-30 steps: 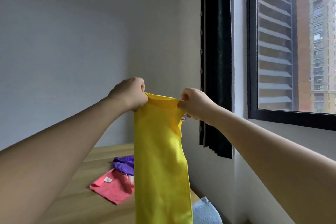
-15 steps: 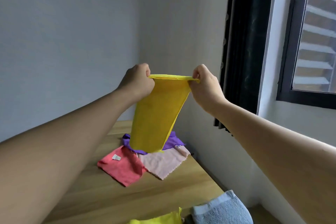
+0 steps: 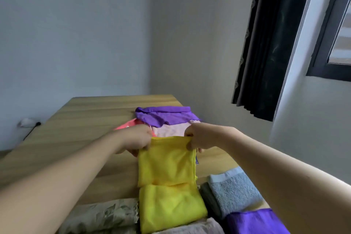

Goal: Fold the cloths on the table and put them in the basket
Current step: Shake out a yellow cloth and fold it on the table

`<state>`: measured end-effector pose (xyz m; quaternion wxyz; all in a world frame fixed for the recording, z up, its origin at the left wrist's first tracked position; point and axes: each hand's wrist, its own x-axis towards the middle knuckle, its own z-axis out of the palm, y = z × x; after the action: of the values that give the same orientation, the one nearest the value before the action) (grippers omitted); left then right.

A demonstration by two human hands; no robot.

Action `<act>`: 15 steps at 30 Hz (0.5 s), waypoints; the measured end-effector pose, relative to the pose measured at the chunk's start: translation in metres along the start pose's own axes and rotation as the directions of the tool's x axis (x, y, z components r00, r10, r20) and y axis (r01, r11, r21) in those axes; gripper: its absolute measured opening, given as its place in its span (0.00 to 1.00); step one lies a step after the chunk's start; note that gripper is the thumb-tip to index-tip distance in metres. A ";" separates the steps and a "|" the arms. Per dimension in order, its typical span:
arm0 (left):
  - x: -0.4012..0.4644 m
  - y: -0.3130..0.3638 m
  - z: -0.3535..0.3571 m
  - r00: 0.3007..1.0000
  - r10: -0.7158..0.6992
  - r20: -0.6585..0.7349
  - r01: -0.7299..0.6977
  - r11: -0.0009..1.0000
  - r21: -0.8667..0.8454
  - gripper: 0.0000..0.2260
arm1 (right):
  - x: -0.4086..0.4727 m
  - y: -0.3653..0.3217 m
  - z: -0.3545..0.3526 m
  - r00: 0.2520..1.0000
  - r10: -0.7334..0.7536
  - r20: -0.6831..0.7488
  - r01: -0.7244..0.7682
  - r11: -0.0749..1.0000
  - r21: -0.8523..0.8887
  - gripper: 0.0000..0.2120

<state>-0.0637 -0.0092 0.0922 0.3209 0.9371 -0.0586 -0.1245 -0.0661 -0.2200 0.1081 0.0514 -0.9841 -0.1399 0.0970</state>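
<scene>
Left hand (image 3: pixel 135 141): fingers curled, pinching the left top corner of the yellow cloth (image 3: pixel 167 163).
Right hand (image 3: pixel 197 138): fingers curled round the right top corner of the same cloth, thumb on the near face.
Yellow cloth: stretched between the two hands; it hangs down from the fingers toward the person, and its lower end reaches a folded yellow piece (image 3: pixel 171 209). Whether the two are one cloth cannot be told.
Beyond the fingers: a pink cloth (image 3: pixel 171 130), a purple cloth (image 3: pixel 165 117) past it, and a red cloth (image 3: pixel 127 126) showing behind the left hand, all lying on the table (image 3: pixel 85 119).
Below the right hand: a folded blue towel (image 3: pixel 233 192), a dark green one (image 3: pixel 209 199) beside it, and a purple fold (image 3: pixel 252 222) nearer.
Below the left hand: a leaf-print cloth (image 3: pixel 102 216).
Basket: cannot be made out.
</scene>
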 end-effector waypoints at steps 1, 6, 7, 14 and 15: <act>0.006 -0.007 0.005 1.000 -0.006 0.026 0.007 0.999 -0.039 0.10 | 0.008 0.000 0.006 0.996 0.018 0.083 -0.015 0.999 -0.040 0.04; 0.054 -0.032 0.023 0.992 -0.059 0.112 0.061 0.998 -0.012 0.11 | 0.059 0.006 0.033 0.939 0.110 0.327 -0.083 0.992 -0.098 0.11; 0.063 -0.032 0.024 0.993 -0.063 0.102 0.062 0.998 0.017 0.10 | 0.069 0.009 0.034 0.943 0.122 0.311 -0.095 0.990 -0.100 0.12; 0.161 -0.050 0.031 0.972 -0.103 -0.209 0.124 0.988 0.089 0.09 | 0.146 0.027 0.045 0.993 0.119 0.008 -0.116 0.978 -0.171 0.04; 0.171 -0.054 0.035 0.962 -0.113 -0.247 0.145 0.983 0.115 0.14 | 0.155 0.030 0.050 0.993 0.122 -0.009 -0.122 0.983 -0.138 0.05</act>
<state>0.0926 -0.0197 -0.0006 0.2543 0.9662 0.0337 -0.0270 0.0775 -0.2010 0.0282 -0.0231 -0.9920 -0.0858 0.0899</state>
